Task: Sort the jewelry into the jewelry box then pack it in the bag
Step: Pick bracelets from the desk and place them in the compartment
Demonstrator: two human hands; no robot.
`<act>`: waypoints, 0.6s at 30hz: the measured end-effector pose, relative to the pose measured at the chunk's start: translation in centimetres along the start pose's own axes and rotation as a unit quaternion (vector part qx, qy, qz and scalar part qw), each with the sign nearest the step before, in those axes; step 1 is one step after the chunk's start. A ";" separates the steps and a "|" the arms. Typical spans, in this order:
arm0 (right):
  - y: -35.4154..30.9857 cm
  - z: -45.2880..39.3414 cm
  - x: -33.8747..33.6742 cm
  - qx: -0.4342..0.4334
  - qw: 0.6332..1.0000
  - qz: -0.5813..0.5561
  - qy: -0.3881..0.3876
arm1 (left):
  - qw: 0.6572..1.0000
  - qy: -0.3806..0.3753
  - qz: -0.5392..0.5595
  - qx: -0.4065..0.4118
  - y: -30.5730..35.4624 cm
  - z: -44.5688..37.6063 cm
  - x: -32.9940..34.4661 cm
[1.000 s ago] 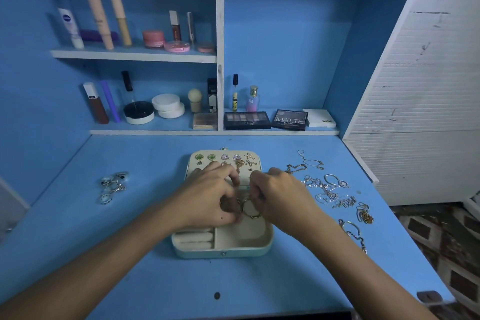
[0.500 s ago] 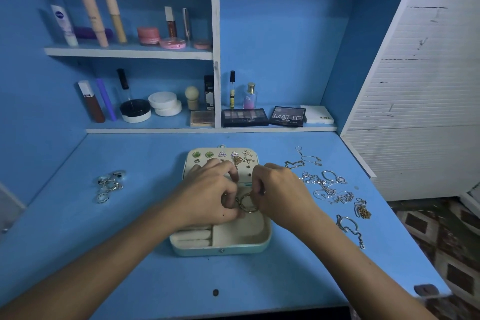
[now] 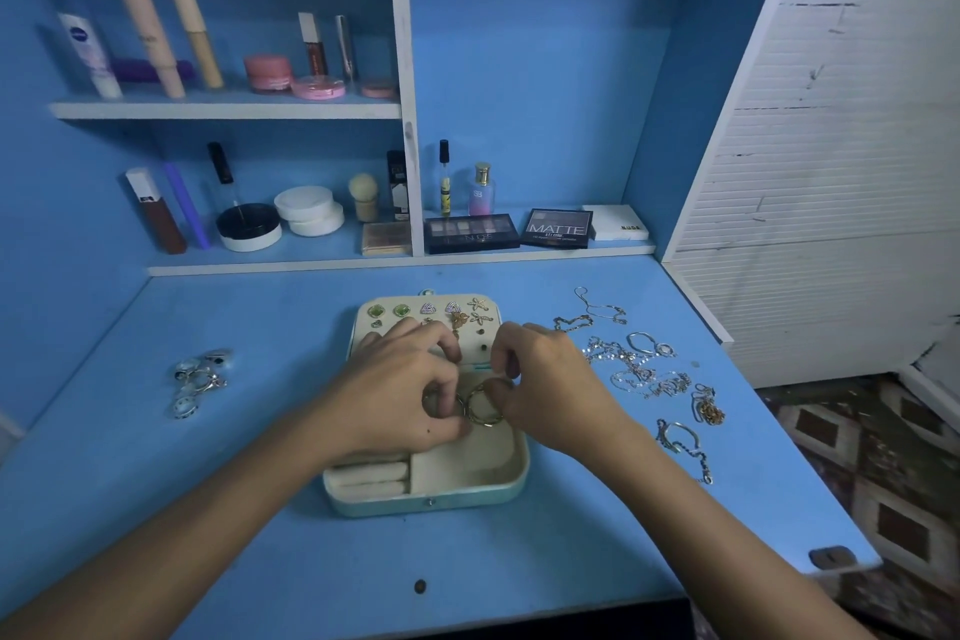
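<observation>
Blue desk (image 3: pixel 260 509) under blue shelves (image 3: pixel 223 109) stocked with tubes, jars and palettes (image 3: pixel 470 232). White slatted panel (image 3: pixel 831 224) to the right.

Open jewelry box (image 3: pixel 426 502) at desk centre, lid laid flat toward the back. Earrings (image 3: pixel 428 309) pinned in rows on the lid's inner panel: green stones, triangles, starfish shapes. Ring rolls at the near left of the base, an open compartment at the near right.

Left hand (image 3: pixel 400 390) and right hand (image 3: pixel 545 379) meeting over the middle of the box, fingers curled. Gold hoop (image 3: pixel 485 405) held between them above the base: right grip pinching its upper right edge, left grip pinching its left side, where a second ring shape shows. Cannot tell whether that is a separate piece.

Loose chains (image 3: pixel 639 369) spread on the desk right of the box, well apart from it, with a bracelet (image 3: pixel 680 442) nearest the front. Cluster of rings (image 3: pixel 200 379) on the desk far left of the box.

Small dark spot (image 3: pixel 420 586) near the front desk edge.
</observation>
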State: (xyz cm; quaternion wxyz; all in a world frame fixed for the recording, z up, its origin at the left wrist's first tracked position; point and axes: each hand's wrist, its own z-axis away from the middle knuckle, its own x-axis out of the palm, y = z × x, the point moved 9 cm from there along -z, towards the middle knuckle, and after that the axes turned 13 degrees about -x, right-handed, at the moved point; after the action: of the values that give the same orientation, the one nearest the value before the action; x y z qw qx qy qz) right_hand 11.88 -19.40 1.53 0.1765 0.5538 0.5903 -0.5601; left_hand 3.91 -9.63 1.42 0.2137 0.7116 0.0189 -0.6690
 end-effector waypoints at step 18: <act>6.1 5.0 -7.1 0.118 0.992 -0.023 0.045 | 0.992 0.037 0.114 0.023 4.3 -4.9 -1.8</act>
State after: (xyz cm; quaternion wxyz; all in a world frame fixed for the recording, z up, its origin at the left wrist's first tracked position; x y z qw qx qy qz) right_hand 17.30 -28.37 3.06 0.0699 0.5816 0.5402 -0.6042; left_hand 9.69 -11.40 4.45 0.2715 0.7381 -0.0702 -0.6137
